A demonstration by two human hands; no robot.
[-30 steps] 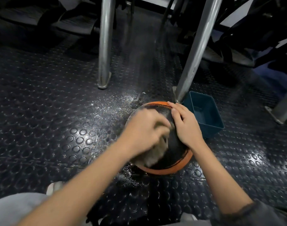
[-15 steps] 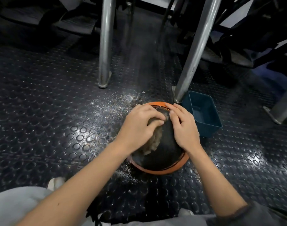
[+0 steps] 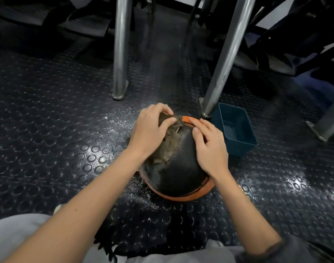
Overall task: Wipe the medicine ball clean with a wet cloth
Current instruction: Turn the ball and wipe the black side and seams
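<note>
A black and orange medicine ball (image 3: 181, 177) sits on the studded rubber floor in front of me. My left hand (image 3: 151, 131) grips a bunched grey-brown cloth (image 3: 166, 149) and presses it on the ball's far upper left side. My right hand (image 3: 209, 149) lies flat on the ball's upper right side, fingers spread and fairly straight, steadying it. The ball's left flank is hidden by my left hand and the cloth.
A dark teal plastic tub (image 3: 236, 130) stands just right of the ball. Two metal legs (image 3: 120, 50) (image 3: 225, 57) rise from the floor behind the ball. White specks and wet patches (image 3: 122, 118) lie on the floor around it. Gym equipment fills the background.
My left hand has carried the cloth from the ball's near side up and away to its far top. My right hand has stayed on the ball's right side.
</note>
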